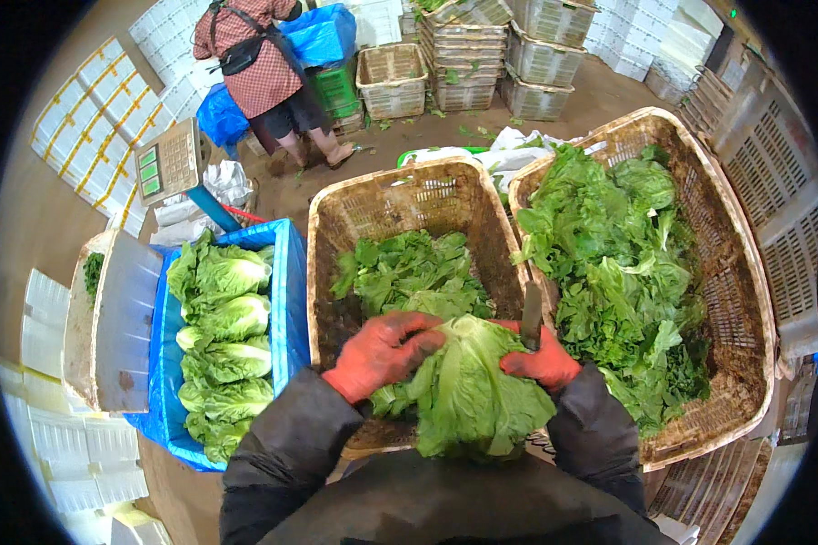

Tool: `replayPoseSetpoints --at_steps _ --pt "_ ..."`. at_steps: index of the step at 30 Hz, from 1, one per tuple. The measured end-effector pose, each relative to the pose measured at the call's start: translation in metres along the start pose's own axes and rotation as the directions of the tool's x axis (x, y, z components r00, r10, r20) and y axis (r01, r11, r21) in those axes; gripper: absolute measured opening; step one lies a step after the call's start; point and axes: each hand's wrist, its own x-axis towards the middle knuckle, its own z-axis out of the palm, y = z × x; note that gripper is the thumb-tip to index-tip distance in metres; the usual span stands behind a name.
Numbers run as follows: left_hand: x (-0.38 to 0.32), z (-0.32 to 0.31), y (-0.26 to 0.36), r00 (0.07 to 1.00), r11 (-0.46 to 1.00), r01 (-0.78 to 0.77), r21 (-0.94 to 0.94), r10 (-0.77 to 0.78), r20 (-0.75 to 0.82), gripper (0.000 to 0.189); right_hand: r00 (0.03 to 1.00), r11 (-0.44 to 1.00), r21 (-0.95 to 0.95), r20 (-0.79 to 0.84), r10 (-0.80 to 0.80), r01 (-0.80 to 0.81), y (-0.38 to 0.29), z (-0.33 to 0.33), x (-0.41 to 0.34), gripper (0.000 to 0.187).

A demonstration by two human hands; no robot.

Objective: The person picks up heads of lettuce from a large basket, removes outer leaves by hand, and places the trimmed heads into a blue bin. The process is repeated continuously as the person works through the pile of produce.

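A head of romaine-type lettuce (pixel 480 388) is held close to my body, its pale cut base facing away from me and its leaves hanging towards me. My left hand (pixel 385 351), in a red-orange glove, grips it near the base on the left side. On the other side, my right hand (pixel 545 361), gloved alike, has a knife (pixel 532 315) with its blade pointing up, while the fingers reach behind the lettuce. Below and beyond both hands, loose green leaves (pixel 422 269) lie in a dirty plastic crate (pixel 409 184).
At left, a blue-lined box (pixel 292 293) holds a row of lettuce heads (pixel 228 317). A large crate (pixel 743 320) heaped with leafy greens (pixel 620 272) stands at right. A scale (pixel 170 163), a person (pixel 262 75) and stacked crates (pixel 470 68) are farther off.
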Motion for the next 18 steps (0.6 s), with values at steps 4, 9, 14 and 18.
replayPoseSetpoints --at_steps 4,9,14,18 --pt "0.012 -0.042 -0.020 0.841 0.708 -0.133 0.693 0.451 -0.299 0.077 0.991 0.936 -0.352 -0.116 -0.068 0.023 -0.004 0.006 -0.009 0.062" --pt "-0.010 0.042 0.007 0.960 0.289 0.130 -0.948 0.204 0.193 0.124 0.966 0.964 -0.145 -0.101 -0.238 0.223 0.016 0.019 0.021 0.064" --pt "-0.027 0.042 -0.016 0.958 0.956 -0.135 -0.259 0.059 -0.280 0.112 0.858 0.637 -0.737 -0.159 -0.488 0.226 0.016 0.031 0.020 0.040" --pt "-0.038 0.002 -0.029 0.951 0.904 -0.088 0.419 0.202 -0.236 0.102 0.946 0.661 -0.750 -0.186 -0.266 0.038 0.022 0.009 0.012 0.029"
